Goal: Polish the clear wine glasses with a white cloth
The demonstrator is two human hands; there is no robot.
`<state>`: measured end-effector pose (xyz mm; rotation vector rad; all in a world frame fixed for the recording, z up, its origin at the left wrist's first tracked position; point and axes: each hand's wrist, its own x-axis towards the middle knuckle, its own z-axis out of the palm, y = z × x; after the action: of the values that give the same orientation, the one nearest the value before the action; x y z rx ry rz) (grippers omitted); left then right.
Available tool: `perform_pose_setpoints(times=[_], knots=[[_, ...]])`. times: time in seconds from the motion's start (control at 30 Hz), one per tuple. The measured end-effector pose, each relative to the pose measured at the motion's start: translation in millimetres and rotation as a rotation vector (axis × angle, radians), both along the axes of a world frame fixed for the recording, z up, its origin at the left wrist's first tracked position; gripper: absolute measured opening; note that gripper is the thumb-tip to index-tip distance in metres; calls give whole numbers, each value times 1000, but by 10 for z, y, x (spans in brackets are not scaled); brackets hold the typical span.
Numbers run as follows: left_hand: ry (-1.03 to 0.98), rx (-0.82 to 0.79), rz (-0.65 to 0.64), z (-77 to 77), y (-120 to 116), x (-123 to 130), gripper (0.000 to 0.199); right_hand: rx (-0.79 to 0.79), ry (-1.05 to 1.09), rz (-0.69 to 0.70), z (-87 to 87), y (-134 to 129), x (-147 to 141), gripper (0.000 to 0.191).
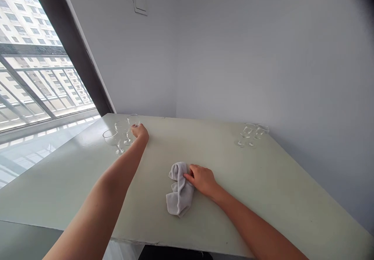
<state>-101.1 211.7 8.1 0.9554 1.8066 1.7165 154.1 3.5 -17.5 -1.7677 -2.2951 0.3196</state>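
At the far left of the table, my left hand (140, 131) is closed around the lower part of a clear stemmed glass (133, 119). Two more stemmed glasses stand just left of it, a middle one (122, 127) and a nearer one (110, 138). A crumpled light grey cloth (180, 191) lies near the middle of the table's front part. My right hand (201, 178) rests at the cloth's right side, thumb on its edge and the other fingers curled, pinching it.
The pale table (222, 213) reaches back to grey walls. Clear stemmed glasses (248, 130) stand close together at its back right, near the wall. A window (37, 65) with a railing outside is at the left, and a switch plate (140, 3) is on the wall.
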Motion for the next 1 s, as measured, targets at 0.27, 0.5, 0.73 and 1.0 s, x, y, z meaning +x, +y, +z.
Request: perform_pose_setpoints(times=[0.27, 0.5, 0.73, 1.0], knots=[[45, -32, -145, -32, -568, 443, 26, 13, 95, 106, 136, -158, 16, 45], [413, 34, -432, 27, -1282, 876, 24, 10, 63, 139, 74, -202, -45, 52], [251, 114, -513, -98, -1487, 949, 29, 52, 506, 16, 32, -37, -20, 15], [306, 32, -466, -179, -1556, 855, 29, -45, 1474, -285, 116, 229, 351, 46]])
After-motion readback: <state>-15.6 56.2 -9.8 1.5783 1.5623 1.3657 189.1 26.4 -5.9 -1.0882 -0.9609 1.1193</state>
